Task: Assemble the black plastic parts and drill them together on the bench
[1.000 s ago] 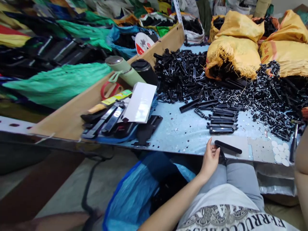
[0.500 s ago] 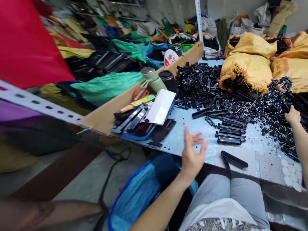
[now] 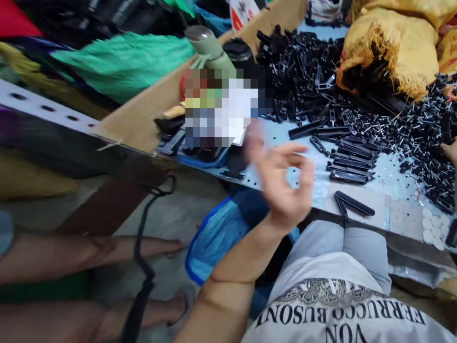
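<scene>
— Where's your left hand?
— My left hand (image 3: 282, 183) hangs over the table (image 3: 383, 175) edge, blurred, fingers loosely curled, gripping nothing.
— The right?
— Only a sliver of my right hand (image 3: 450, 151) shows beside the pile (image 3: 421, 138). I can't tell its grip.
— Nearest part?
— A bar (image 3: 353, 204) lies on the table just right of my left hand, untouched, with a stack (image 3: 352, 164) behind it.

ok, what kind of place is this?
Probably a small parts-assembly workshop. Loose heaps of black plastic parts cover a blue worktable, yellow woven sacks spill more of them, and a neat row of black bars is laid out alongside.
</scene>
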The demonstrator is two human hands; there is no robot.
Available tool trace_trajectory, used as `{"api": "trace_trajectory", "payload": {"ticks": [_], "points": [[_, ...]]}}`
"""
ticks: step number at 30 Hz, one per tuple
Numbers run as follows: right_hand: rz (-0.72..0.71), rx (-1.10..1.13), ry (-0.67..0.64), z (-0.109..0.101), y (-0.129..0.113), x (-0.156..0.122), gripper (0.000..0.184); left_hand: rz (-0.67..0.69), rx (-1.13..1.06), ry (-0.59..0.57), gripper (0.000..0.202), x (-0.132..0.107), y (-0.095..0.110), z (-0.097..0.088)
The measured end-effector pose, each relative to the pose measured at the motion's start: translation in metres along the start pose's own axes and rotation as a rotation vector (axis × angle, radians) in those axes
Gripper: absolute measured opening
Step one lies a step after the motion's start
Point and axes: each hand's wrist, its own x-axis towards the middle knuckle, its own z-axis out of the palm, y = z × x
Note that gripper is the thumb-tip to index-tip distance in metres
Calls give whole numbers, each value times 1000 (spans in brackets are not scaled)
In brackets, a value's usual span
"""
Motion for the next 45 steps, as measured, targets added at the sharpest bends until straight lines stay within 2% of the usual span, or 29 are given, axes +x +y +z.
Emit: {"api": "trace_trajectory", "payload": {"ticks": [3,4,6,7,10,12,15,17,19,21,22,24,26,28,30,32,34,37,41,45], "points": [[-51,164,95,-4,6,-25,43,135,69,-600,36,-32,-17,50],[-82,248,121,-4,8,-37,38,187,88,-763,36,-41,-23,64],[-172,466,144,-2,10,-62,29,269,127,-972,37,-54,-37,86],[-220,591,132,-1,11,-75,28,299,147,-1040,36,-59,-44,94],[-260,964,-18,4,8,-119,33,337,230,-1179,22,-68,-58,104],[-207,1175,-166,7,2,-152,40,307,276,-1184,18,-70,-61,103],[-194,1424,-381,16,-15,-209,47,133,157,-1029,31,-68,-54,103],[-241,1541,-503,24,-31,-247,48,-107,-90,-940,43,-67,-46,107],[-323,1579,-575,28,-45,-283,48,-398,-365,-887,48,-66,-38,114],[-473,1438,-615,26,-51,-310,45,-634,-510,-804,47,-65,-34,119],[-571,1305,-590,22,-51,-319,44,-709,-521,-760,44,-65,-34,121],[-784,984,-428,12,-44,-329,41,-782,-470,-736,36,-64,-34,120],[-954,668,-205,0,-31,-327,35,-737,-407,-844,32,-64,-36,117],[-1056,408,-123,-8,-15,-315,32,-523,-325,-976,32,-64,-39,114],[-1111,232,-189,-9,1,-301,29,-192,-187,-1065,32,-64,-43,113],[-1147,161,-279,-5,15,-291,28,104,-28,-1164,32,-65,-50,116],[-1167,135,-323,1,22,-289,31,280,120,-1265,32,-66,-55,120],[-1155,94,-315,10,18,-295,37,376,276,-1297,33,-69,-56,126],[-1082,58,-282,14,4,-305,38,389,341,-1297,35,-71,-46,126],[-1027,34,-208,7,-3,-313,38,398,318,-1263,62,-72,-47,122]]}}
